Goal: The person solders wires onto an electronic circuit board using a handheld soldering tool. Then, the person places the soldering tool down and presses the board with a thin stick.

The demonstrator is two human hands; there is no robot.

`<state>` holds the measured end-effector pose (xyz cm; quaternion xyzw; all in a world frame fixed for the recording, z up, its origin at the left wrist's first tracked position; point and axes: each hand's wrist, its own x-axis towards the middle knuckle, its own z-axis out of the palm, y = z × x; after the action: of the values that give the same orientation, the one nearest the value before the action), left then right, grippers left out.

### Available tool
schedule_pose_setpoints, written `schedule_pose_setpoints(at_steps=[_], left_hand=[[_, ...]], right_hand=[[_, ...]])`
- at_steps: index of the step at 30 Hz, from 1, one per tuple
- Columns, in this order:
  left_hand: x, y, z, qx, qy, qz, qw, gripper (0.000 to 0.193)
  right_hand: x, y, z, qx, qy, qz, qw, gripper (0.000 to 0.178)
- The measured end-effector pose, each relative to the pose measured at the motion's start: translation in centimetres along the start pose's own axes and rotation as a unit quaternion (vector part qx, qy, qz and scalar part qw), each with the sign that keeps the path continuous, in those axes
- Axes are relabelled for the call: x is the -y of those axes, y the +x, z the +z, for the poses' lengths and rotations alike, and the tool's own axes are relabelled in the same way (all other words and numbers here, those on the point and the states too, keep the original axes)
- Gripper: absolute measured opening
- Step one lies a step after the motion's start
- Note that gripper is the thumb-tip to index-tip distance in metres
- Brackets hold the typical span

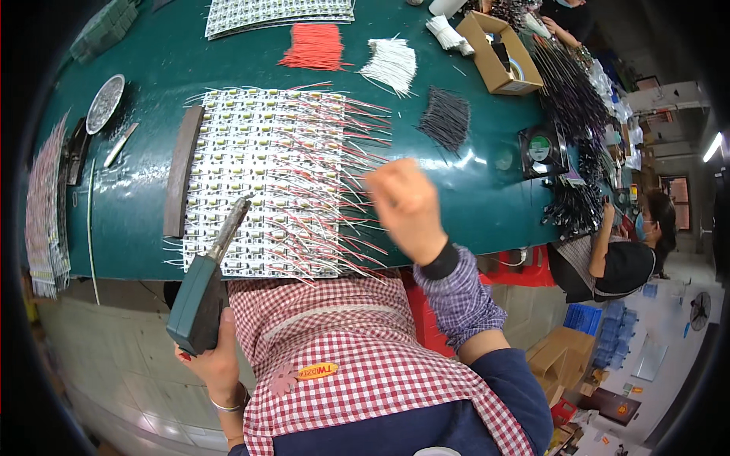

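Left hand [217, 357] clamped round green soldering iron [204, 285], tip over near-left of wired LED board panel [266, 178]; right hand [407, 205] fisted above panel's right wires, contents indiscernible.

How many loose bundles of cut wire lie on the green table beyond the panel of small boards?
3: a red bundle at the top centre, a white bundle right of it, and a black bundle lower right. Others may be hidden among the clutter at the right.

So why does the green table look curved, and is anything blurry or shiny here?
Head view: the fisheye lens bends the green tabletop toward the dark rim; the closed right hand looks slightly motion-blurred; pale glare streaks the tabletop beside it; the left hand gripping the teal-handled soldering iron is sharper.
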<state>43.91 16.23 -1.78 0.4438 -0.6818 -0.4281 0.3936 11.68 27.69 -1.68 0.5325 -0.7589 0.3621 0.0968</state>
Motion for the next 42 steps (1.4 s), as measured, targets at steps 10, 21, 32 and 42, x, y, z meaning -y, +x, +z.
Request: schedule_pose_setpoints(at_steps=[10, 21, 32, 42], left_hand=[[-1.2, 0.6, 1.2, 0.063, -0.025, -0.150, 0.986, 0.035], [-0.3, 0.6, 3.2, -0.005, -0.024, -0.077, 0.997, 0.020], [0.5, 0.4, 2.0, 0.029, -0.013, -0.203, 0.979, 0.048], [1.0, 0.5, 1.2, 0.050, -0.023, -0.166, 0.985, 0.047]], right_hand=[[-12.2, -0.4, -3.5, -0.049, -0.242, 0.086, 0.965, 0.035], [-14.5, 0.7, -2.1, -0.091, -0.241, 0.059, 0.964, 0.023], [-14.8, 0.7, -1.2, -0.116, -0.259, 0.041, 0.958, 0.011], [-14.9, 0.6, -1.1, -0.109, -0.250, 0.045, 0.961, 0.013]])
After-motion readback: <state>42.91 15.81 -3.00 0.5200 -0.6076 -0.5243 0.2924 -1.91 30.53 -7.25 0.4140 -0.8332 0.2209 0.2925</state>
